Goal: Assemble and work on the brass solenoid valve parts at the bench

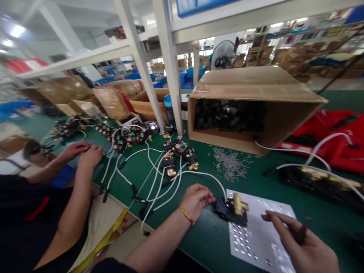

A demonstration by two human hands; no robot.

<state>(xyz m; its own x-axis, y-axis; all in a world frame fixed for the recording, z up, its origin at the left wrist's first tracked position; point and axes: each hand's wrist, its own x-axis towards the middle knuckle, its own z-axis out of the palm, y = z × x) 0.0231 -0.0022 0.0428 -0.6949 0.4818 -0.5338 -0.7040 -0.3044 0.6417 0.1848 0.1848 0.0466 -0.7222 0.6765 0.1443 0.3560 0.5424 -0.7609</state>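
My left hand (pixel 196 201), with a gold bracelet at the wrist, has its fingers pinched just left of a black housing (pixel 224 209). Something tiny may be at its fingertips, too small to make out. On the housing sits a brass T-shaped fitting (pixel 240 204), and a white cable (pixel 212 175) curves away from it. Under the housing's right side lies a white sheet (pixel 264 227) with rows of small shiny round dots. Over the sheet's right part, my right hand (pixel 305 242) is closed around a slim dark tool (pixel 303 230), mostly hidden by the fingers.
Behind lies a pile of small metal pins (pixel 231 163), before a cardboard box (pixel 227 138) of black parts. More cabled brass-and-board assemblies (pixel 176 155) spread leftward. A red bin (pixel 327 140) stands right. A co-worker's hands (pixel 85 151) work at left; a white shelf post (pixel 170 68) rises mid-table.
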